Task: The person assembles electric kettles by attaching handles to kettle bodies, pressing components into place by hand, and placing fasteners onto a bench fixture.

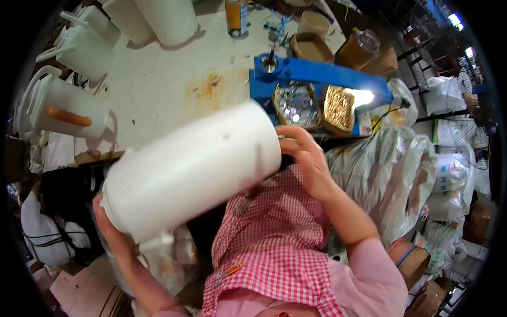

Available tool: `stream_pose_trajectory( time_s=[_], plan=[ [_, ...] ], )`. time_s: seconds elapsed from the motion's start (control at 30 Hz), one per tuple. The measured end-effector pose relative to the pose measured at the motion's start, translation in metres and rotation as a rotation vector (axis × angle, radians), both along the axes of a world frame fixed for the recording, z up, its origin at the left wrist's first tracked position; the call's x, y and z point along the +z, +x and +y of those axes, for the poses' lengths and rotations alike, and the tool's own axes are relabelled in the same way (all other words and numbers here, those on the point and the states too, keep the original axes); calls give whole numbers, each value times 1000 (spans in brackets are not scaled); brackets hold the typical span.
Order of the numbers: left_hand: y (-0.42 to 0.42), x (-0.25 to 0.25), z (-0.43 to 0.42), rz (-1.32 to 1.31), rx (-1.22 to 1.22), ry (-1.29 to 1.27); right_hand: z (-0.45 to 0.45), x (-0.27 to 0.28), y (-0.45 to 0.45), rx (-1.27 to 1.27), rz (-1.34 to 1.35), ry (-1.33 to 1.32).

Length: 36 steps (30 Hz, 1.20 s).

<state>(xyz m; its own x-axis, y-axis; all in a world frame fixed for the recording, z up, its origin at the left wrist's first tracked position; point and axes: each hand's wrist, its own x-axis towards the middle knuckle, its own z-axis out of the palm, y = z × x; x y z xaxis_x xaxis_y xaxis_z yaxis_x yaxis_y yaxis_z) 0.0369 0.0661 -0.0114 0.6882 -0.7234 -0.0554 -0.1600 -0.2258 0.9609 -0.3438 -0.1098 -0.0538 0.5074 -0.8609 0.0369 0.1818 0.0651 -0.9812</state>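
A large white plastic cylinder-shaped container [190, 169] lies tilted across the front of my body, slightly blurred. My left hand [108, 227] grips its lower left end, with most of the fingers hidden behind it. At the other end, my right hand [306, 158] is curled against the rim, and a small thin thing by its fingertips is too unclear to name. Just beyond the right hand stands a blue hand press [322, 74]. Beside the press sit a tray of silvery metal pieces [297, 105] and a tray of brass-coloured pieces [338, 108].
On the worktable [158, 90], white jugs with handles [79, 53] stand at the left, one with an orange stick-like thing [68, 116] against it. A spray can [236, 18] is at the back. Plastic sacks [385, 174] crowd the right; cardboard [84, 296] lies lower left.
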Motion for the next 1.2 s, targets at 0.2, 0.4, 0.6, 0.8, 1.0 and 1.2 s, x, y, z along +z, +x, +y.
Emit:
stream_pose_trajectory(
  time_s=[0.2, 0.4, 0.6, 0.8, 1.0, 1.2],
  plan=[
    [37, 5, -32, -242, 122, 83, -57, 34, 83, -26, -66, -159],
    [15, 20, -134, -235, -110, -133, -83, 47, 49, -350, 28, -208],
    [-69, -3, -226, -43, -414, -210, -108, 31, -50, -685, -26, -227],
    [-122, -24, -255, -228, -501, -188, -122, 13, -119, -723, -4, -230],
    [-131, -25, -256, -271, -531, -136, -127, 1, -128, -708, -7, -225],
    [-129, -24, -259, -143, -531, -88, -126, 6, -119, -731, 7, -230]
  ],
)
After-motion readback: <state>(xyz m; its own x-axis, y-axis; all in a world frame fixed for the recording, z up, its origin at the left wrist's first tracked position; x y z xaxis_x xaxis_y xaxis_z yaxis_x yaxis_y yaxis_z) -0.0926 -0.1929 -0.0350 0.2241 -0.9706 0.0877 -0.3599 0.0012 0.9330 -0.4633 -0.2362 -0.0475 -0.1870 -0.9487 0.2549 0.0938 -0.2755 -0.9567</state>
